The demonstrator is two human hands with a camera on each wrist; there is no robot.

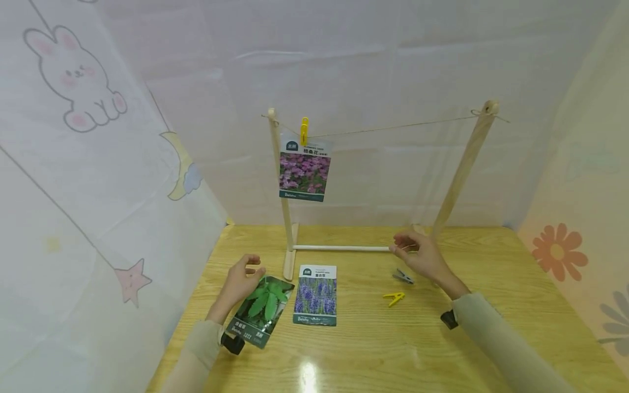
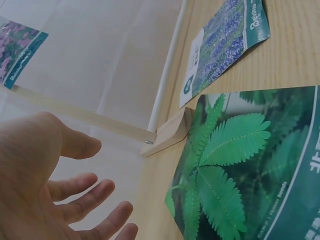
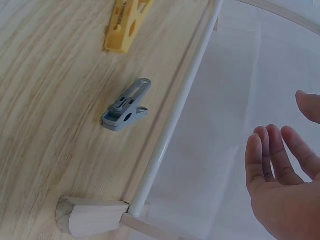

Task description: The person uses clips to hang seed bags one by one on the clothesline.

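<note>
My left hand (image 1: 239, 283) hovers with loosely bent fingers beside a seed packet with green fern-like leaves (image 1: 262, 308). The left wrist view shows this hand (image 2: 55, 175) apart from the leafy packet (image 2: 220, 165), thumb and fingers spread. To the right, a packet of purple-blue flowers (image 1: 316, 295) lies flat on the table. A yellow clothespin (image 1: 304, 131) pins a pink-flower packet (image 1: 303, 172) to the string (image 1: 388, 130). My right hand (image 1: 417, 252) is near the white rod's right end, its fingers (image 3: 280, 155) relaxed and empty. Below it lie a grey clothespin (image 1: 403, 277) and another yellow clothespin (image 1: 394, 298).
A wooden frame stands at the back of the table (image 1: 363, 338), with a left post (image 1: 284, 202), a right post (image 1: 462, 169) and a white crossbar (image 1: 341, 248) low between them. Printed cloth walls (image 1: 354, 71) surround the table's back and sides.
</note>
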